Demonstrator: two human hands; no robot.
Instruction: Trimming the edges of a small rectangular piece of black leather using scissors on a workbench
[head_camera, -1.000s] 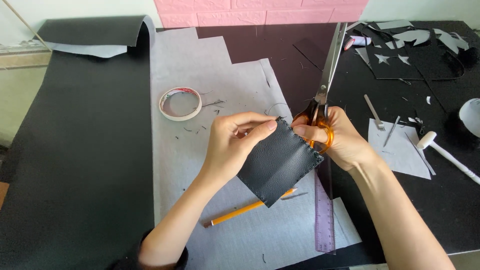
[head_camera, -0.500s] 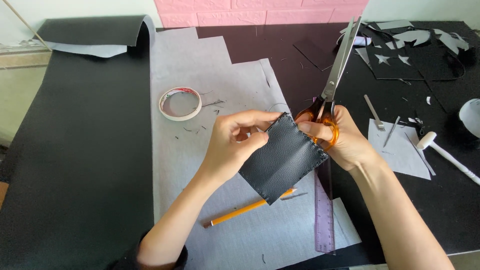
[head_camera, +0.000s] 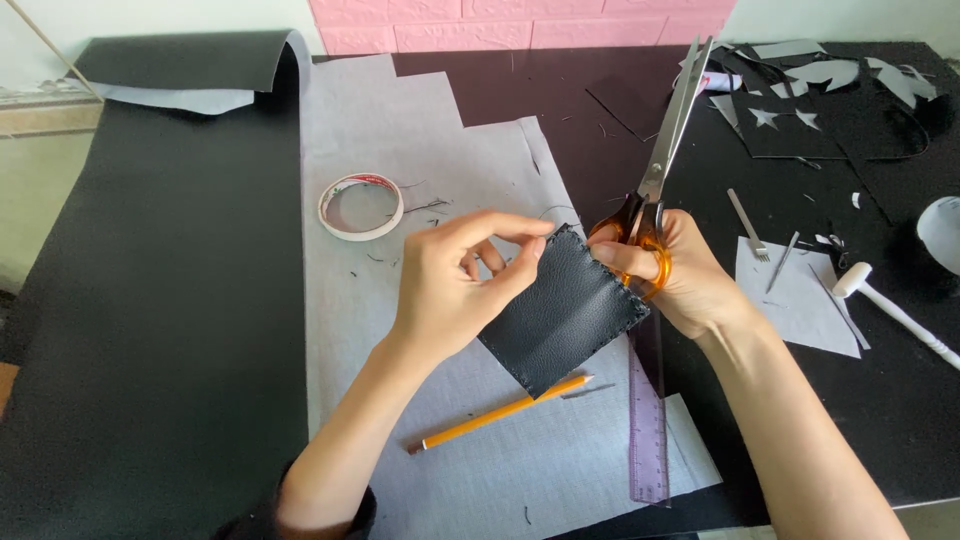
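My left hand (head_camera: 455, 285) pinches the upper left edge of a small black leather piece (head_camera: 560, 315) with stitching along its edge, holding it above the grey paper. My right hand (head_camera: 680, 270) grips orange-handled scissors (head_camera: 660, 150), whose closed blades point up and away, and its thumb rests on the leather piece's right edge. A thin thread seems to run from the piece's top corner.
A tape roll (head_camera: 360, 206) lies on the grey paper sheet (head_camera: 400, 130). A yellow pencil (head_camera: 500, 412) and a purple ruler (head_camera: 648, 420) lie below the hands. To the right are a fork-like tool (head_camera: 748, 225), a white mallet (head_camera: 895, 310) and black offcuts (head_camera: 820, 90). A black sheet (head_camera: 150, 300) covers the left.
The scissors have tilted a little to the right. My left hand's fingers have shifted along the leather piece's top edge; the piece stays held between both hands.
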